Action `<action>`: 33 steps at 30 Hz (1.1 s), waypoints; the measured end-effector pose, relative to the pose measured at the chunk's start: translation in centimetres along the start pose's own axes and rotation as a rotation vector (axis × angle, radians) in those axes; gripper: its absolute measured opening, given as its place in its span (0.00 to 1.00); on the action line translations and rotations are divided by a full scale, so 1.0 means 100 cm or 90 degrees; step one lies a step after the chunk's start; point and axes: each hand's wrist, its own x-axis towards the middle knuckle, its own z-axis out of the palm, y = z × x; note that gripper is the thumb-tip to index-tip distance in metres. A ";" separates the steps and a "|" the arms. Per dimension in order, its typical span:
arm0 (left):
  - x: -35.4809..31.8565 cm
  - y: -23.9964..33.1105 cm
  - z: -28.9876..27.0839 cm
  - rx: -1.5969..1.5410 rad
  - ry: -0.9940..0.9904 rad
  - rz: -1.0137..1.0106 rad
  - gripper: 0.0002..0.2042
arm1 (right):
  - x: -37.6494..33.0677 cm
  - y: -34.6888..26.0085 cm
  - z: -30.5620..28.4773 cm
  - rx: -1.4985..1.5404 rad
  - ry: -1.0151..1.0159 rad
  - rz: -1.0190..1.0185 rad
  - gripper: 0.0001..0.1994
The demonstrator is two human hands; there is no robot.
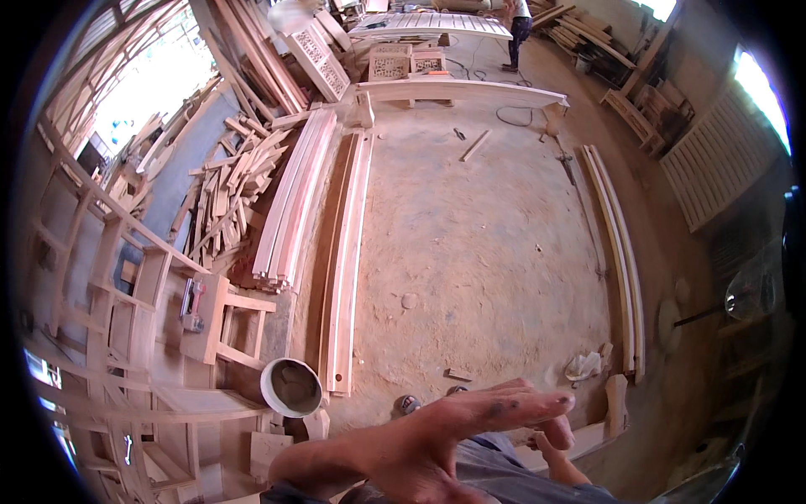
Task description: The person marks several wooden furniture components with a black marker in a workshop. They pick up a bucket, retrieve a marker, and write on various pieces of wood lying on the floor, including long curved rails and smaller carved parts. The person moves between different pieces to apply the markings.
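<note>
My left hand (445, 428) stretches across the bottom of the head view, close to the camera. Its fingers extend to the right, and nothing is in its grasp. Beyond it, lower right, my right hand (547, 447) is small and partly covered by the left one. It is beside a pale wooden board (592, 438) with a shaped end post (617, 403); whether it grips the board cannot be made out. A sandalled foot (408, 405) shows just past my left hand on the dusty floor.
Long planks (342, 277) lie along the left, near a stack of boards (294, 202) and a scrap wood pile (231, 189). A round bucket (290, 387) stands near left by a small wooden frame (243, 328). Long rails (617, 260) lie right. A person (518, 34) stands far back.
</note>
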 end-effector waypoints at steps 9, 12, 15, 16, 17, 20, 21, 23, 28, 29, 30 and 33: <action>-0.035 0.028 -0.019 -0.039 -0.003 0.002 0.44 | 0.012 -0.009 0.045 -0.055 -0.068 -0.147 0.19; -0.029 0.041 -0.024 -0.042 -0.001 0.081 0.38 | 0.024 0.018 0.039 -0.278 -0.010 -0.219 0.19; -0.048 0.027 -0.040 -0.074 0.057 0.048 0.33 | -0.020 0.027 0.041 0.054 -0.049 -0.055 0.20; -0.066 0.019 -0.057 -0.093 0.064 -0.004 0.34 | -0.044 0.008 0.051 -0.025 -0.004 -0.029 0.19; -0.084 0.017 -0.070 -0.099 0.079 -0.057 0.34 | -0.057 -0.011 0.062 -0.104 0.027 -0.007 0.18; -0.143 -0.023 -0.114 -0.030 0.404 -0.165 0.31 | -0.077 -0.016 0.061 -0.098 0.071 0.011 0.17; -0.166 -0.040 -0.128 0.134 0.521 -0.246 0.25 | -0.080 -0.017 0.065 -0.110 0.062 0.007 0.17; -0.204 -0.075 -0.136 0.132 0.680 -0.343 0.08 | -0.077 0.003 0.058 -0.046 0.085 0.002 0.18; -0.295 -0.111 -0.128 -0.125 0.869 -0.437 0.13 | -0.074 0.012 0.075 0.024 0.069 0.031 0.18; -0.289 -0.118 -0.125 -0.154 0.887 -0.445 0.10 | -0.077 0.007 0.076 0.002 0.061 0.046 0.18; -0.285 -0.123 -0.126 -0.008 0.808 -0.470 0.10 | -0.081 -0.003 0.077 -0.022 0.052 0.060 0.17; -0.257 -0.128 -0.134 0.202 0.695 -0.562 0.08 | -0.049 0.001 0.069 -0.113 0.021 0.038 0.17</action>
